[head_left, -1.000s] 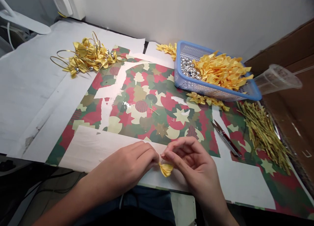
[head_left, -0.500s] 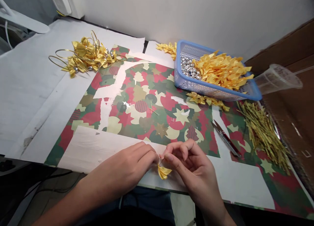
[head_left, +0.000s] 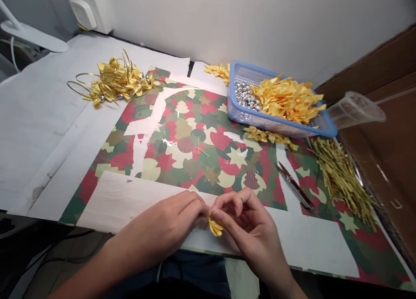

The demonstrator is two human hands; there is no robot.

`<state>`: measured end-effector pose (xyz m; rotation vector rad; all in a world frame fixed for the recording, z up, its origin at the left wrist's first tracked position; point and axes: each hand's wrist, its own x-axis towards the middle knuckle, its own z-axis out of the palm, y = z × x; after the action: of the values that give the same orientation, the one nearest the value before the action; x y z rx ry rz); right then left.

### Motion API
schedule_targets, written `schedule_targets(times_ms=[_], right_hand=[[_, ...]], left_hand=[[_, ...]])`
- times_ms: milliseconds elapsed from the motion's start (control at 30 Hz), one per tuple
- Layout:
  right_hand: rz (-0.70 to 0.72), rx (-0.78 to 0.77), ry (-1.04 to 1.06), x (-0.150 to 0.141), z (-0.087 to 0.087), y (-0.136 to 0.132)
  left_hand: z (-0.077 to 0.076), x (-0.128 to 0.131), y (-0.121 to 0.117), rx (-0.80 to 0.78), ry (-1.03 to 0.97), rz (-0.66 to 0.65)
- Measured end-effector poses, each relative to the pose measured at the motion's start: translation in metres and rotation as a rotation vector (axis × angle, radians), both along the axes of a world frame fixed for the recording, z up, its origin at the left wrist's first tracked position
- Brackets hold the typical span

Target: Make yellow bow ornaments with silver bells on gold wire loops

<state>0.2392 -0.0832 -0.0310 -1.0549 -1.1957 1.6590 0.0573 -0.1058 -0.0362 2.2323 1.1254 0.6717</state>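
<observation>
In the head view, the hands have drawn closer together than half a second ago, and the yellow ribbon bow (head_left: 215, 228) between them looks narrower and more folded. The right hand (head_left: 251, 223) has thumb and forefinger clamped on the bow's gathered neck; the left hand (head_left: 180, 216) has its fingers curled together beside it, but its fingertips are hidden, so what they pinch cannot be told. Beyond, on the desk (head_left: 42, 117), the blue basket (head_left: 282, 125) holds silver bells (head_left: 247, 97) and yellow bows (head_left: 287, 100), and partly hides others around it. A pointed metal tool (head_left: 295, 186) and gold twist ties (head_left: 344, 177) lie to the right.
</observation>
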Motion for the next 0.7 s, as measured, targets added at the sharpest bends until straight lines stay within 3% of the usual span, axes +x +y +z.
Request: schedule_targets(times_ms=[133,300,333,433,567,700], right_hand=[[0.006,0.178,-0.119,0.005,-0.002,0.003],[-0.281,0.665,-0.407,0.016,-0.001,-0.003],[-0.286,0.749,-0.477,0.017,0.0,-0.006],[-0.122,0.833,-0.63,0.014,-0.002,-0.018],[-0.189,0.918,-0.707,0.003,-0.009,-0.022],[-0.129,0.944,-0.728,-0.004,-0.012,-0.016]], left_hand=[[0.002,0.0,0.001,-0.024,-0.013,0.038],[0.007,0.002,-0.001,0.105,-0.151,0.195],[0.007,0.003,-0.001,0.146,-0.183,0.222],[0.006,0.007,-0.003,0.255,-0.245,0.278],[0.003,0.013,-0.006,0.316,-0.252,0.312],[0.003,0.017,-0.006,0.314,-0.25,0.315]])
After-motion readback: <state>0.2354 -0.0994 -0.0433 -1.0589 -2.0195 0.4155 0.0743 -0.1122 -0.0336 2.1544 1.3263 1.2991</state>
